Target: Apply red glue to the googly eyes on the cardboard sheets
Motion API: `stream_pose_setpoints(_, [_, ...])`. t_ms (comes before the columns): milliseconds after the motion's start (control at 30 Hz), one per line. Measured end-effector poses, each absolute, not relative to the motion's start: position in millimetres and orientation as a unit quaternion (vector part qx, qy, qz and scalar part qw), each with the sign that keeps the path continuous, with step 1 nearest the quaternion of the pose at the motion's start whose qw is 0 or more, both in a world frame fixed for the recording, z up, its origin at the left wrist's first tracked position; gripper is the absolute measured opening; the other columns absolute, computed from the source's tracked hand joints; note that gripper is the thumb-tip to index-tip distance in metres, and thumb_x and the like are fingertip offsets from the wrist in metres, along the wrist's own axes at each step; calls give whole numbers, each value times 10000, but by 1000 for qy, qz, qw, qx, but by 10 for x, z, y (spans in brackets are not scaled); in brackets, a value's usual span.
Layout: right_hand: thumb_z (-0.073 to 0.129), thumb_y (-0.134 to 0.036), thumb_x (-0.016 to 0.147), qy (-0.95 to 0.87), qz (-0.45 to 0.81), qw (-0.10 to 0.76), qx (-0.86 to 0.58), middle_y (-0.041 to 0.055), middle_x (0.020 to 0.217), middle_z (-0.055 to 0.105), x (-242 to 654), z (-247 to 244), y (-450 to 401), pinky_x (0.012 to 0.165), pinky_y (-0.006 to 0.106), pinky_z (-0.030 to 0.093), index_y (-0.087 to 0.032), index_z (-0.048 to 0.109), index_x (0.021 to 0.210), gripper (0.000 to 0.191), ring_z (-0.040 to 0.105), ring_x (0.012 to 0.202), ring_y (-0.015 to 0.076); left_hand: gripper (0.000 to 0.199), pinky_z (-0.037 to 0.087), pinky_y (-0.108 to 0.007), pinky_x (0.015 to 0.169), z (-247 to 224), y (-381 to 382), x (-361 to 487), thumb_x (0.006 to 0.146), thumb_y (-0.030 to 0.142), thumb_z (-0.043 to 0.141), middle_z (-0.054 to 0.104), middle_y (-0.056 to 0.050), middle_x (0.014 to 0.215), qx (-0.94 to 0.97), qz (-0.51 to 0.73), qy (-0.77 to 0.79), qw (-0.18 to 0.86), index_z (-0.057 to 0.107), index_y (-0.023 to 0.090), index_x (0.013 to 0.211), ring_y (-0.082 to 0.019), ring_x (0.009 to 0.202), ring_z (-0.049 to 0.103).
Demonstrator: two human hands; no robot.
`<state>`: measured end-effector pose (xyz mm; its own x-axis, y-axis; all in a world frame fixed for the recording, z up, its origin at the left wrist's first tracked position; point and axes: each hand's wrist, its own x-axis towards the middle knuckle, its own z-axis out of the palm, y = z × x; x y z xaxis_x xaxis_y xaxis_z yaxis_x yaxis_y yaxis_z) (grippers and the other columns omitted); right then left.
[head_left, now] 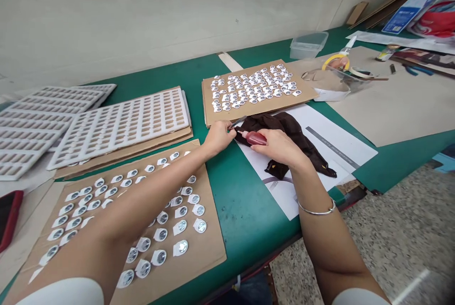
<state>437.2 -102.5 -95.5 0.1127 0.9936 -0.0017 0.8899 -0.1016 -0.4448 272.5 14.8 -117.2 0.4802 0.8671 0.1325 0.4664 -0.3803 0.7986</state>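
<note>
My left hand (218, 137) pinches a thin metal tool, perhaps tweezers (239, 121), at the left edge of a dark brown cloth (296, 132). A small squeeze bottle of dark red liquid (256, 138) is gripped in my right hand (279, 145), its nozzle pointing left toward the tool's tip. The cloth lies crumpled on white printed paper (341, 141). Beneath my left forearm is a cardboard sheet (213, 243) bearing rows of round silvery pieces on white tabs. A second cardboard (302, 101) with similar pieces sits behind my hands.
White slotted trays (122, 127) lie at the left, near a red-cased phone (10, 217). Toward the back right are a clear container (308, 45), a plastic tub (329, 87) with tape, and brown paper (401, 106). The green table's front edge runs below my right forearm.
</note>
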Motion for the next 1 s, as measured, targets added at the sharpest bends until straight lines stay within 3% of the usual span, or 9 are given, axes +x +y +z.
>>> stream_pose_setpoints(133, [560,-453,752,-629,178,193,-731,19,782,631,4369,-944,-1012,561,266,329,-213,611,853,266,550,698,172,114,227,-225,461,-1139,184,2796,662,142,526,339,58,446,707,288,463,451,477,166,562,-78,447,293])
stream_pose_setpoints(333, [588,-497,721,-593,250,208,-736,21,751,626,4404,-960,-1003,552,262,351,-199,631,838,323,561,682,172,260,159,-202,370,-1170,193,2866,686,103,511,191,103,404,597,265,474,590,325,201,533,-40,351,170])
stream_pose_setpoints(533, [609,-508,705,-590,275,210,-729,12,710,596,4447,-956,-1021,520,252,332,-199,622,799,323,524,635,153,204,118,-165,357,-1207,172,2821,679,59,590,258,104,406,555,268,448,647,437,163,593,-12,330,189])
stream_pose_setpoints(800, [642,-492,700,-575,375,283,-670,-33,635,476,4516,-936,-1053,481,230,290,-191,615,838,332,411,550,97,206,119,-172,337,-1159,248,2789,769,71,495,325,79,461,518,234,427,703,430,159,595,-13,328,155])
stream_pose_setpoints(1000, [673,-460,690,-561,382,304,-669,-26,640,510,4537,-923,-1074,478,217,333,-180,628,830,316,441,548,94,199,101,-190,331,-1205,297,2638,713,128,683,415,51,447,536,209,472,668,508,139,618,-13,305,199])
